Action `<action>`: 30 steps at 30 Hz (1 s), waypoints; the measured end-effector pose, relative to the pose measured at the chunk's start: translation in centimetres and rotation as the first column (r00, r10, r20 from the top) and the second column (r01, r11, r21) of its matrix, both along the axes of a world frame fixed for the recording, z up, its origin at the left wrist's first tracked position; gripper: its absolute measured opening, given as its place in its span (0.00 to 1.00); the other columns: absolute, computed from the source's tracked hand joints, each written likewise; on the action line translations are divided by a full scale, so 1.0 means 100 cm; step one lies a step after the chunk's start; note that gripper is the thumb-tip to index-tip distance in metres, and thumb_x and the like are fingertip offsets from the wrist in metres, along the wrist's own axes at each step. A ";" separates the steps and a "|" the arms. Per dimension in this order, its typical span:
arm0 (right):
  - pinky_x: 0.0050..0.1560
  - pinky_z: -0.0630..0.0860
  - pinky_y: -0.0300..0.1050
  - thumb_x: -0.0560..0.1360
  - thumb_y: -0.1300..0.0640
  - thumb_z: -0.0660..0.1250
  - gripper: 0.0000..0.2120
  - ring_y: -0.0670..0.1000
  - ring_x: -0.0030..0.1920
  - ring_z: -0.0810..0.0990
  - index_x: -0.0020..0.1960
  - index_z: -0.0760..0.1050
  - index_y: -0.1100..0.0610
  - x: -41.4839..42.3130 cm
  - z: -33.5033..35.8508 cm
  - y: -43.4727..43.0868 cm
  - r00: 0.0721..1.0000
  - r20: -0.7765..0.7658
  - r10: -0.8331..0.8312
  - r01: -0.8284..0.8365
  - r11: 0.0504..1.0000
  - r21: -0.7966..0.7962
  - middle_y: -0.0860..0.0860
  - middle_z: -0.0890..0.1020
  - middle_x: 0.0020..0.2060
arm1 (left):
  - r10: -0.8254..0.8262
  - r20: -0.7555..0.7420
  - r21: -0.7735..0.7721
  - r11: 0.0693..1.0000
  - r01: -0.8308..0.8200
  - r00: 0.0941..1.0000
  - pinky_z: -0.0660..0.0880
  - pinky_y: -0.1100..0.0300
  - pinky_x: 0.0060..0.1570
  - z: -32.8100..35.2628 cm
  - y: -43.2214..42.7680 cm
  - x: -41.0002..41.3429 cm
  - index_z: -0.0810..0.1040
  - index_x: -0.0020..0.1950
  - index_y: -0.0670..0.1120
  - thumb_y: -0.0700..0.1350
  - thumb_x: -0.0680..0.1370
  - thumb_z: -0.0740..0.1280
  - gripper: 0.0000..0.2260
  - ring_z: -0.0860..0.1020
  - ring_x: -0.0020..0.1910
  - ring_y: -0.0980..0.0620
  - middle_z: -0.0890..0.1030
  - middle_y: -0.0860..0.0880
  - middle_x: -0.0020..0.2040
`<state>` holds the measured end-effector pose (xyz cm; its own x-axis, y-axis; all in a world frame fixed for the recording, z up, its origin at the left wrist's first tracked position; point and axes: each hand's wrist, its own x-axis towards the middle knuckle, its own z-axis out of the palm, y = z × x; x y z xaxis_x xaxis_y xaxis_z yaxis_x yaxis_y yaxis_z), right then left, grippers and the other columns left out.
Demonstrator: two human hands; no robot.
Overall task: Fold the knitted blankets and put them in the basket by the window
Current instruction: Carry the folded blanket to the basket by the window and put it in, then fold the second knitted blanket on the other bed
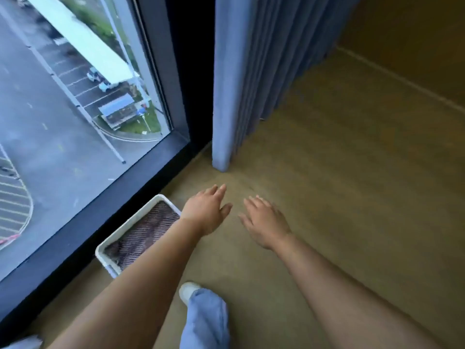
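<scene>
Both empty: left grip (pixel 206 212) and right grip (pixel 266 222) hover with fingers spread over the floor (pixel 339 197). A knitted blanket (pixel 146 233) lies in the basket (pixel 129 221) at the floor's edge under the window (pixel 75 109). I judge that one stowed; next I'd turn for another.

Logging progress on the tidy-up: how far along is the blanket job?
Done: a dark knitted blanket lies in the white basket beside the window. In hand: nothing; the left hand and right hand hover open and empty over the floor. Left: no other blanket shows, so whether more are left cannot be told.
</scene>
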<state>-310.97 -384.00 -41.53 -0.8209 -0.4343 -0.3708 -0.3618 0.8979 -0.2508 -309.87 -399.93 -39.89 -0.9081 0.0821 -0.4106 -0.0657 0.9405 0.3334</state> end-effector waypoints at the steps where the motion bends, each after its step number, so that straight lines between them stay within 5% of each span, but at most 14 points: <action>1: 0.73 0.53 0.45 0.80 0.48 0.54 0.25 0.53 0.74 0.59 0.73 0.60 0.58 0.014 0.015 0.036 0.998 -0.021 -0.058 0.058 0.998 0.003 0.54 0.64 0.74 | -0.063 -0.012 -0.010 0.998 0.063 0.998 0.63 0.54 0.68 0.016 0.034 0.002 0.53 0.78 0.49 0.56 0.81 0.55 0.27 0.62 0.74 0.45 0.58 0.47 0.77; 8: 0.72 0.53 0.43 0.80 0.49 0.54 0.24 0.54 0.74 0.60 0.72 0.61 0.59 0.133 0.109 0.277 0.886 -0.159 -0.435 0.443 0.896 0.020 0.55 0.65 0.72 | -0.513 -0.049 -0.088 0.857 0.508 0.857 0.64 0.51 0.67 0.109 0.285 0.063 0.53 0.77 0.47 0.56 0.81 0.54 0.27 0.61 0.74 0.44 0.55 0.47 0.78; 15: 0.72 0.54 0.46 0.80 0.49 0.52 0.25 0.53 0.74 0.58 0.74 0.57 0.58 0.279 0.177 0.479 0.616 -0.225 -0.755 0.782 0.620 0.062 0.54 0.62 0.74 | -0.816 -0.088 -0.105 0.578 0.810 0.571 0.62 0.51 0.71 0.169 0.520 0.144 0.55 0.77 0.45 0.55 0.82 0.53 0.26 0.61 0.74 0.44 0.59 0.45 0.77; 30: 0.75 0.53 0.48 0.81 0.46 0.49 0.26 0.55 0.75 0.57 0.76 0.55 0.57 0.478 0.268 0.788 0.001 -0.352 -0.936 1.000 -0.006 0.019 0.54 0.60 0.75 | -0.972 -0.229 -0.223 -0.005 0.975 -0.057 0.66 0.48 0.67 0.271 0.942 0.281 0.60 0.75 0.45 0.53 0.82 0.54 0.23 0.68 0.70 0.42 0.66 0.43 0.73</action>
<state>-263.18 -305.18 -14.73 -0.4281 0.9013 -0.0657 0.9021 0.4219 -0.0903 -281.79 -305.72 -12.80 0.0434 0.9790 -0.1991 0.9925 -0.0193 0.1210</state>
